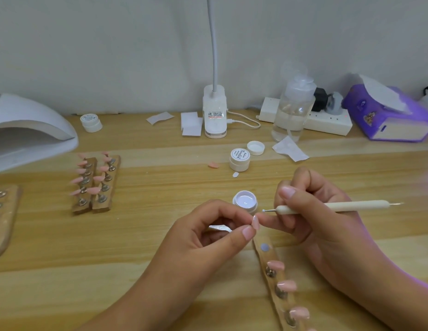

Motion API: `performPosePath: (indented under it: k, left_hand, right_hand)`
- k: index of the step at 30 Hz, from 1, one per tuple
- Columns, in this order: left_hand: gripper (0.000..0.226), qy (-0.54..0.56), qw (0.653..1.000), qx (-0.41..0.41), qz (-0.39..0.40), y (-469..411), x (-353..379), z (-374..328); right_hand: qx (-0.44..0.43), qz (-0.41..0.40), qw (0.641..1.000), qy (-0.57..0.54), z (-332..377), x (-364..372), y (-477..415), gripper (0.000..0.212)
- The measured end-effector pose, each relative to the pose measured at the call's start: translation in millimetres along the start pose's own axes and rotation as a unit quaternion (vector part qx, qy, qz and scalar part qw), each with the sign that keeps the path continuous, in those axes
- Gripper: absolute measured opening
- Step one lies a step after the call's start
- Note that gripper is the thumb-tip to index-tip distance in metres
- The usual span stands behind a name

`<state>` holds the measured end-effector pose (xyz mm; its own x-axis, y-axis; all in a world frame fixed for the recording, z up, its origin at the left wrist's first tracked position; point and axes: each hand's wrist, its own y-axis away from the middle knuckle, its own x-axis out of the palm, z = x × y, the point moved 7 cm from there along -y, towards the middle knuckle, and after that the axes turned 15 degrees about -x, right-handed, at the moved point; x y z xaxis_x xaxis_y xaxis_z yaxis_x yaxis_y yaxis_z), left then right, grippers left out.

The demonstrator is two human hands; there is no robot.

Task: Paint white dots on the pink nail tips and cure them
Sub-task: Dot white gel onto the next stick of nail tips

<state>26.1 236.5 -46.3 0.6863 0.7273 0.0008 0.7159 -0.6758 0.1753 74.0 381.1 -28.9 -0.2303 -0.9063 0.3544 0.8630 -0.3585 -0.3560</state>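
My left hand pinches one pink nail tip between thumb and forefinger. My right hand grips a cream dotting pen, whose metal ball point carries a white blob just above that tip. Behind the fingers stands an open jar of white gel. A wooden holder strip with three pink tips on metal studs lies under my hands, its top stud bare. Two more holder strips full of pink tips lie at the left. The white curing lamp sits at the far left.
A closed white jar, a loose lid and a stray pink tip lie mid-table. Behind are a clip lamp base, a clear pump bottle, a power strip, a purple tissue box and another jar.
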Motion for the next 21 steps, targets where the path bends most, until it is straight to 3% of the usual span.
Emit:
performPosePath:
  k: [8,13,21]
  left_hand:
    - [0.016,0.008,1.0,0.001,0.001,-0.1,0.6,-1.7]
    - [0.017,0.004,1.0,0.001,0.0,-0.3,0.5,-1.4]
    - [0.017,-0.002,1.0,0.003,-0.002,0.3,0.5,-1.7]
  right_hand:
    - [-0.002,0.042,0.997,0.067,-2.4,-0.1,2.9,0.027]
    - [-0.01,0.055,0.996,0.067,-2.0,0.6,3.4,0.038]
    - [-0.016,0.058,0.995,0.076,-2.7,-0.7,3.2,0.038]
